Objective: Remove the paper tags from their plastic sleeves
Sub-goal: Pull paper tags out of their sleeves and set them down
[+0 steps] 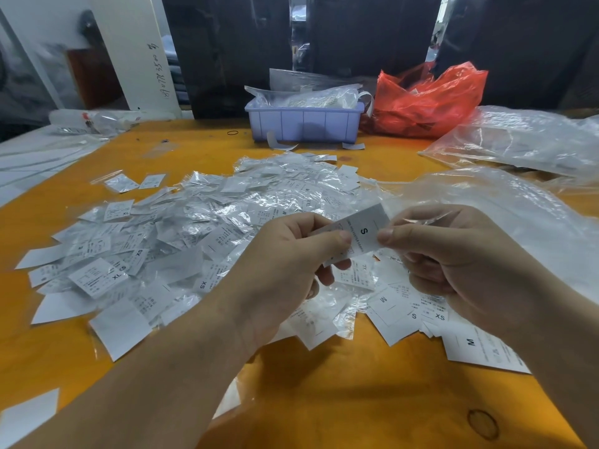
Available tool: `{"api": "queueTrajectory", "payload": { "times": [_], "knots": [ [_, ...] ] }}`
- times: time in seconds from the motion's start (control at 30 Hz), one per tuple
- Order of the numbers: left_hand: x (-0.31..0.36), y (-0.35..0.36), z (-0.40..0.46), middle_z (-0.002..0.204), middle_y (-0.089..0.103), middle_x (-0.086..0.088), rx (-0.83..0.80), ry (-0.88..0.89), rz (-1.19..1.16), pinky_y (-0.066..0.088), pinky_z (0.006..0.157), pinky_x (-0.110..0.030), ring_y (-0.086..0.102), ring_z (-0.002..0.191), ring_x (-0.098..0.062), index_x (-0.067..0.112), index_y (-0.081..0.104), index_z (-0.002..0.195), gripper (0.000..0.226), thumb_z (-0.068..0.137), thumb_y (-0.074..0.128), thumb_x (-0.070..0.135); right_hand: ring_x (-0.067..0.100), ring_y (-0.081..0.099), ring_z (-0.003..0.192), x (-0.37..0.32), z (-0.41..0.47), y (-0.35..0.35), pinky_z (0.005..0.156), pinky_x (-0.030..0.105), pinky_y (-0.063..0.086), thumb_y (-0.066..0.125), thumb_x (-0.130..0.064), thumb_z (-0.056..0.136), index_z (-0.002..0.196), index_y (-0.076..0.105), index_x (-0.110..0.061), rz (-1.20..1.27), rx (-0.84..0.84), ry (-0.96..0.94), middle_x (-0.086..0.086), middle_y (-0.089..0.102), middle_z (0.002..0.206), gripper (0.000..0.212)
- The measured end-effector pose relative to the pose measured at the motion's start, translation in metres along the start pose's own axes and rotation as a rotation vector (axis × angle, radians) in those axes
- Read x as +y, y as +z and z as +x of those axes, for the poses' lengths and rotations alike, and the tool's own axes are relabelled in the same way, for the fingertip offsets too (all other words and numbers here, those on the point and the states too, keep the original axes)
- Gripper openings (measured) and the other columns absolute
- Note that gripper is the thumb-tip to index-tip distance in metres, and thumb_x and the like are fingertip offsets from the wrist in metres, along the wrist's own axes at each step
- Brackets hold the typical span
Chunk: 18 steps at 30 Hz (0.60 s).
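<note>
One tag marked S [359,236] is held up above the table, pinched at its left end by the thumb and curled fingers of the left hand [291,254]. At its right edge it is nipped by the thumb and forefinger of the right hand [453,251], and a slip of clear plastic sleeve [421,219] is caught across the top of those same fingers. The tag looks largely free of its sleeve, though whether the two are fully parted cannot be told.

Much is left, by the look of it: a broad heap of sleeved tags [207,222] glints across the orange table [324,400], well beyond the hands. Bare tags [421,315], sizes M, S and XS, are gathered below the right hand, seemingly the finished ones. A far smaller lot, so the job is judged to be at an early stage.
</note>
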<state>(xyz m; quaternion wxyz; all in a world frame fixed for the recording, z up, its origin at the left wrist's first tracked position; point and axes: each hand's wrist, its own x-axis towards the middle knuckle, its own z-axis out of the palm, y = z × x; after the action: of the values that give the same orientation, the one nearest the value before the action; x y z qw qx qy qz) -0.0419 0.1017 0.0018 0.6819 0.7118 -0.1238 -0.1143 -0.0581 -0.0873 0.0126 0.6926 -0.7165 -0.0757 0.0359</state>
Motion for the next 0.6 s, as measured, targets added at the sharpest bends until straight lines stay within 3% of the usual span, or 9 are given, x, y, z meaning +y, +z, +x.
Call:
{"api": "queueTrajectory", "payload": {
  "times": [0.23, 0.3, 0.4, 0.6],
  "knots": [
    [-0.0019, -0.0003, 0.0005, 0.062, 0.063, 0.005, 0.0, 0.014, -0.005, 0.04, 0.046, -0.018, 0.05, 0.052, -0.006, 0.011, 0.069, 0.091, 0.009, 0.092, 0.062, 0.015, 0.011, 0.021, 0.041, -0.001, -0.0012, 0.003, 0.037, 0.019, 0.023, 0.071, -0.021, 0.067, 0.058, 0.071, -0.017, -0.017, -0.023, -0.002, 0.005, 0.027, 0.052, 0.01],
    [-0.0027, 0.0008, 0.0005, 0.062, 0.064, 0.005, -0.009, 0.016, -0.006, 0.04, 0.046, -0.019, 0.051, 0.052, -0.007, 0.009, 0.069, 0.091, 0.008, 0.092, 0.062, 0.015, 0.011, 0.022, 0.042, -0.0002, -0.0015, 0.005, 0.038, 0.019, 0.024, 0.072, -0.024, 0.066, 0.067, 0.075, -0.017, -0.021, -0.03, -0.004, 0.004, 0.026, 0.053, 0.008],
    [-0.0041, 0.0027, 0.0, 0.063, 0.065, 0.004, -0.029, 0.029, 0.011, 0.041, 0.047, -0.019, 0.051, 0.053, -0.008, 0.007, 0.068, 0.092, 0.01, 0.091, 0.064, 0.017, 0.009, 0.024, 0.041, 0.0037, -0.0012, 0.0052, 0.038, 0.018, 0.026, 0.075, -0.025, 0.066, 0.085, 0.078, -0.015, -0.028, -0.03, -0.003, 0.002, 0.026, 0.053, 0.022],
    [-0.0031, 0.0018, 0.0001, 0.068, 0.067, 0.002, -0.042, 0.013, 0.005, 0.042, 0.047, -0.02, 0.054, 0.056, -0.008, 0.012, 0.07, 0.092, 0.012, 0.093, 0.06, 0.019, 0.008, 0.024, 0.041, 0.0036, 0.0007, 0.0015, 0.037, 0.016, 0.026, 0.08, -0.019, 0.071, 0.089, 0.077, -0.011, -0.019, -0.022, 0.004, 0.002, 0.026, 0.053, 0.02]
  ]
}}
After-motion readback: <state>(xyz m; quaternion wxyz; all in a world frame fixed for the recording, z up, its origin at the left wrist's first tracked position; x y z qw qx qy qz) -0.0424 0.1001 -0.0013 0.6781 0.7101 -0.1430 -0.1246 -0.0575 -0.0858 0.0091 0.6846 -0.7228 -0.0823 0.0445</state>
